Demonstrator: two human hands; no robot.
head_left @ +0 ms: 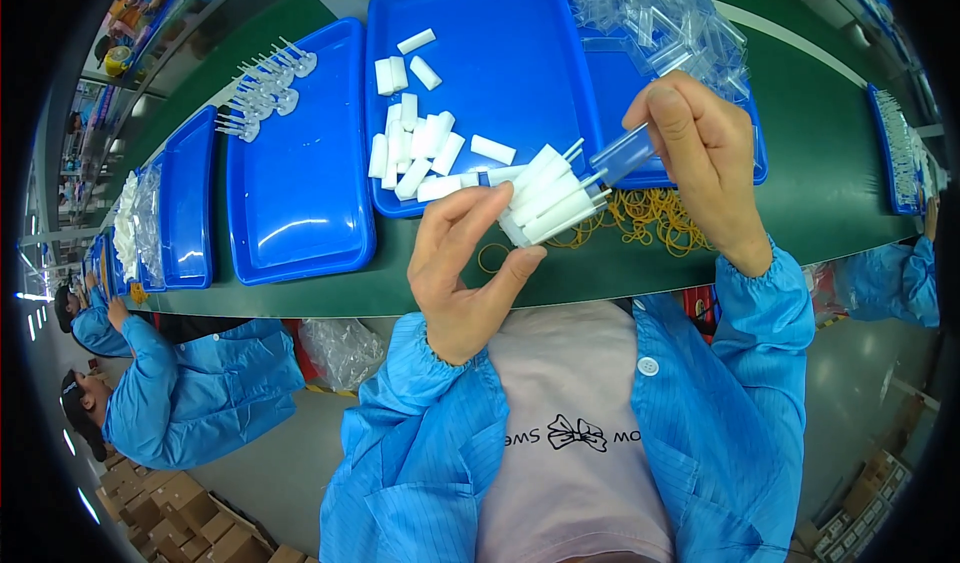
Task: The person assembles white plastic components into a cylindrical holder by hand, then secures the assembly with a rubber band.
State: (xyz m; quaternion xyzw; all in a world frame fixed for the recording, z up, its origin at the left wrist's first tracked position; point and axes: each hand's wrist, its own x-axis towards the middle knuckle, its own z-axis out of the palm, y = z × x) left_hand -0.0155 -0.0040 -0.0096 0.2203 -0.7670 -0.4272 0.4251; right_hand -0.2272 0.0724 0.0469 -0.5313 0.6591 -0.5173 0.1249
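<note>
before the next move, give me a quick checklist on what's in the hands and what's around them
1. Left hand has the bundle pinched between thumb and fingers: ok.
2. Right hand has the clear sleeve gripped: ok.
3. Sleeve touching the rods that stick out of the bundle: cannot tell, they overlap in this view.
4. Loose white cylinders at hand in the middle tray: ok.
5. More sleeves piled beyond the right hand: ok.
6. Rubber bands neatly sorted: not ok, tangled on the table.
</note>
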